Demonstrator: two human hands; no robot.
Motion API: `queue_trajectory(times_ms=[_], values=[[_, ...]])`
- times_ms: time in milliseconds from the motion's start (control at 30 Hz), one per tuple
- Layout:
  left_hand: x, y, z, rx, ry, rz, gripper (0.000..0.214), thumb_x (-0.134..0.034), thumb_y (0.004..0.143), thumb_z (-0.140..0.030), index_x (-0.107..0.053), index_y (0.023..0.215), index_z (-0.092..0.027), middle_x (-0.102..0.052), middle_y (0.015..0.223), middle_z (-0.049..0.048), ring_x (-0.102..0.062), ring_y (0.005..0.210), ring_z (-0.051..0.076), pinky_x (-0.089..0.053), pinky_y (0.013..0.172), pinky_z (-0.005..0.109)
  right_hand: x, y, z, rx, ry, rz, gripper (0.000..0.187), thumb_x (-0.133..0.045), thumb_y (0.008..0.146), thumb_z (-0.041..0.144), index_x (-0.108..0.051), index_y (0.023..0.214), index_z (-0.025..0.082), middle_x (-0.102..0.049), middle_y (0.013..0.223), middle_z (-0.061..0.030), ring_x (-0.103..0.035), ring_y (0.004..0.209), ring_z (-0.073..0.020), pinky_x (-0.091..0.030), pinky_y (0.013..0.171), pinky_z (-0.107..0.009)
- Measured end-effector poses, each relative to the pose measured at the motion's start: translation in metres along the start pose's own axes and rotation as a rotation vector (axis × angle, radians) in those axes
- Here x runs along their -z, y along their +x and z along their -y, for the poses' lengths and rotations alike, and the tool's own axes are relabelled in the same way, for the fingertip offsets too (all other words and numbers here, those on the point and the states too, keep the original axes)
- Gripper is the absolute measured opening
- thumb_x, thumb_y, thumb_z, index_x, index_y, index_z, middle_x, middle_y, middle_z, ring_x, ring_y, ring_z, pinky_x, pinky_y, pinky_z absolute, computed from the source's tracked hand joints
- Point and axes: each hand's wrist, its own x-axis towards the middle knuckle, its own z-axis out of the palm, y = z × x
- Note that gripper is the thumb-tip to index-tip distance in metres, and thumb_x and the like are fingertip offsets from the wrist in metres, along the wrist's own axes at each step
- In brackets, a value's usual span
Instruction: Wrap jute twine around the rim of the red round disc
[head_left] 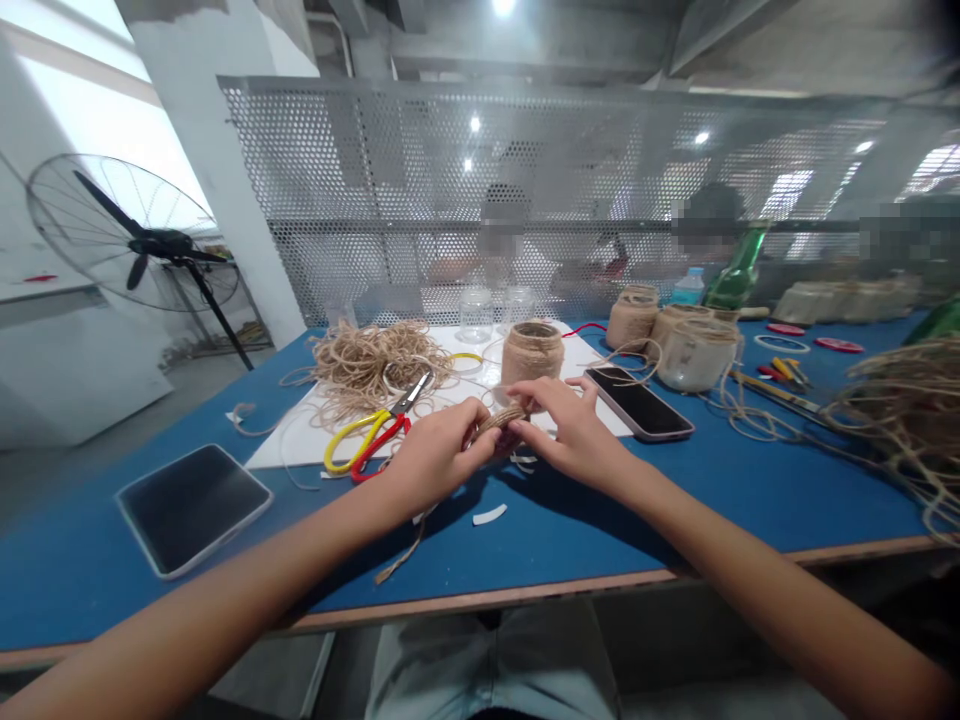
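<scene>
My left hand [450,440] and my right hand [566,425] meet above the table's front part. Both are closed on a small twine-wrapped piece [501,418], brown and curved, mostly covered by the fingers. A loose end of twine [405,560] hangs below my left hand. Just behind the hands stands a twine-wrapped jar [533,352], upright and apart from them. Scissors [375,435] with yellow and red handles lie spread beside my left hand. A dark phone [637,402] lies to the right of my right hand.
A heap of loose twine [375,360] lies on white paper [289,445] at left. A tablet [193,510] rests front left. Wrapped jars [634,318], a green bottle [739,268] and another twine tangle [896,410] occupy the right. A perforated metal screen [420,170] borders the back.
</scene>
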Motion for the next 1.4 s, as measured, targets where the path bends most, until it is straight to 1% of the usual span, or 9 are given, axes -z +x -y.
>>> queue_trajectory(times_ms=[300,500,600,733,867,1000,1200,1267,1400], values=[[0.003,-0.001,-0.0061,0.028,-0.062,-0.022,0.02,-0.041,0.084,-0.036,-0.042,0.074,-0.019,-0.044,0.058,-0.0053,-0.041,0.054,0.009,-0.027,0.052,0.021,-0.0006,0.0015,-0.0034,-0.086,0.045,0.001,0.024,-0.041,0.087,0.037,-0.048,0.104,0.023,-0.063,0.097,-0.0015,-0.055,0.091,-0.0167,-0.013,0.091,-0.039],[0.0012,-0.0004,-0.0047,0.01,-0.082,0.016,0.021,-0.038,0.085,-0.036,-0.038,0.073,-0.019,-0.045,0.059,-0.005,-0.042,0.054,0.01,-0.027,0.053,0.021,-0.0008,0.0006,-0.0027,-0.036,0.023,0.006,0.02,-0.04,0.088,0.034,-0.049,0.102,0.022,-0.063,0.098,-0.0006,-0.054,0.092,-0.016,-0.012,0.091,-0.038],[0.001,-0.0001,-0.005,0.004,-0.02,0.004,0.017,-0.037,0.085,-0.034,-0.04,0.078,-0.02,-0.045,0.059,-0.0045,-0.043,0.054,0.011,-0.027,0.052,0.021,0.0002,0.0012,-0.0013,-0.025,-0.005,-0.005,0.019,-0.038,0.089,0.034,-0.05,0.097,0.021,-0.063,0.092,-0.0001,-0.054,0.088,-0.0152,-0.013,0.09,-0.037],[-0.0002,-0.0011,-0.0047,0.001,0.084,0.044,0.018,-0.036,0.086,-0.035,-0.042,0.097,-0.021,-0.051,0.061,-0.0039,-0.05,0.054,0.013,-0.027,0.052,0.022,0.0001,0.0015,0.0005,0.007,-0.045,0.026,0.02,-0.037,0.089,0.034,-0.051,0.088,0.02,-0.063,0.083,0.0002,-0.053,0.082,-0.0148,-0.014,0.09,-0.038],[-0.0021,-0.0011,-0.0026,-0.042,0.298,0.058,0.026,-0.031,0.087,-0.042,-0.046,0.087,-0.021,-0.056,0.062,-0.0008,-0.055,0.057,0.016,-0.026,0.051,0.023,-0.0019,0.001,0.0011,0.047,-0.085,0.057,0.022,-0.039,0.088,0.036,-0.052,0.081,0.02,-0.061,0.076,0.001,-0.052,0.077,-0.014,-0.013,0.091,-0.039],[-0.0041,-0.0005,-0.0006,-0.077,0.424,0.064,0.031,-0.026,0.089,-0.041,-0.047,0.085,-0.019,-0.058,0.063,0.0014,-0.057,0.058,0.016,-0.027,0.051,0.023,-0.0023,0.0005,0.0012,0.057,-0.097,0.062,0.021,-0.039,0.088,0.036,-0.053,0.083,0.02,-0.062,0.077,0.0004,-0.053,0.078,-0.0145,-0.011,0.092,-0.041],[-0.0068,0.0003,0.0033,-0.075,0.491,0.064,0.032,-0.024,0.09,-0.039,-0.047,0.09,-0.017,-0.062,0.067,0.0043,-0.059,0.06,0.017,-0.031,0.053,0.024,-0.0015,-0.0012,0.0011,0.082,-0.044,0.077,0.019,-0.039,0.087,0.029,-0.053,0.099,0.021,-0.064,0.088,-0.0032,-0.054,0.086,-0.0169,-0.009,0.093,-0.043],[-0.0062,0.0005,0.0031,-0.069,0.503,0.058,0.031,-0.025,0.09,-0.037,-0.048,0.09,-0.017,-0.062,0.069,0.0042,-0.059,0.062,0.017,-0.031,0.053,0.024,-0.0019,-0.0013,0.001,0.077,-0.019,0.083,0.019,-0.038,0.088,0.028,-0.053,0.097,0.021,-0.065,0.088,-0.0034,-0.054,0.085,-0.017,-0.009,0.093,-0.043],[-0.0027,0.0002,-0.0002,-0.106,0.478,-0.027,0.027,-0.029,0.088,-0.038,-0.049,0.093,-0.02,-0.063,0.079,0.0034,-0.06,0.071,0.018,-0.032,0.056,0.024,-0.0021,-0.0004,0.0018,0.038,0.045,0.101,0.022,-0.035,0.089,0.031,-0.054,0.092,0.02,-0.065,0.085,-0.0037,-0.055,0.082,-0.0172,-0.01,0.093,-0.043]])
